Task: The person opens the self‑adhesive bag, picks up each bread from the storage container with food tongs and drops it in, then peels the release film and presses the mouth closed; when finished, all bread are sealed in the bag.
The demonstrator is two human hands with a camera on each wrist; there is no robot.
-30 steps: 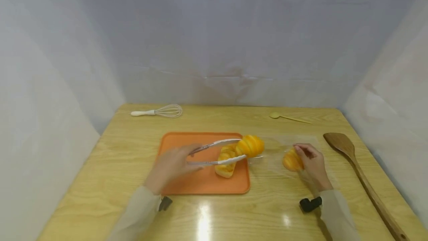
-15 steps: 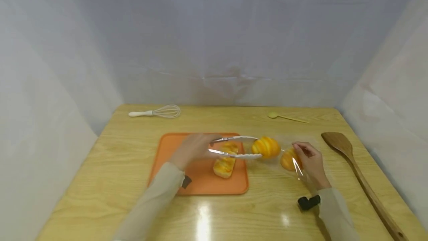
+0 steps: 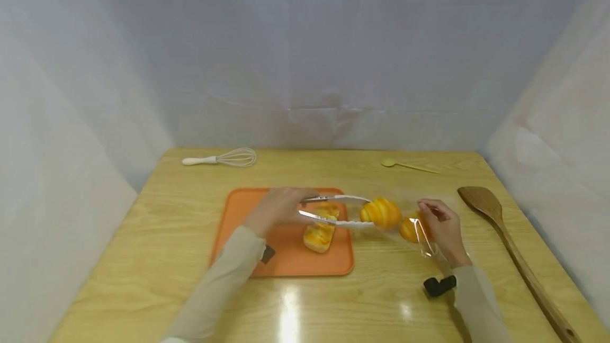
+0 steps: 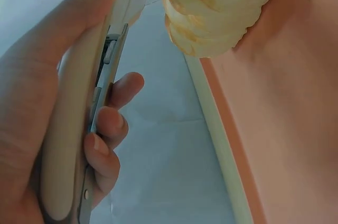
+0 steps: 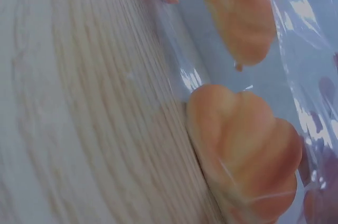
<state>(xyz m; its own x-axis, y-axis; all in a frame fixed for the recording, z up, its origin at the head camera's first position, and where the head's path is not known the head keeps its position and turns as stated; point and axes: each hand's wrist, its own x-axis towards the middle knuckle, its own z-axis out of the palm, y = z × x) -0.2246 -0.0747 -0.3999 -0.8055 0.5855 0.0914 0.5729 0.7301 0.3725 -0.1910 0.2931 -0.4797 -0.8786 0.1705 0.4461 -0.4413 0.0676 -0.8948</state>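
Note:
My left hand (image 3: 278, 210) grips a pair of metal tongs (image 3: 353, 224) by pale handles, the fingers curled round them in the left wrist view. Between the tongs' tips is a golden, ridged bread roll (image 3: 385, 213), held at the mouth side of a clear plastic bag (image 5: 298, 49). My right hand (image 3: 443, 229) pinches the bag's upper edge with thumb and fingers. A second ridged roll (image 5: 243, 150) lies inside the bag on the table. Under the tongs, a browned piece of bread (image 3: 318, 238) rests on the orange tray (image 3: 281, 264).
A whisk (image 3: 235, 157) lies at the back left of the wooden table (image 3: 157, 237). At the back right is a small yellow spoon (image 3: 389, 163). A long wooden spatula (image 3: 512, 250) runs along the right side.
My left hand has moved right with the tongs, taking the roll from over the tray's right edge to the bag. My right hand keeps its hold, and the bag's near side has lifted.

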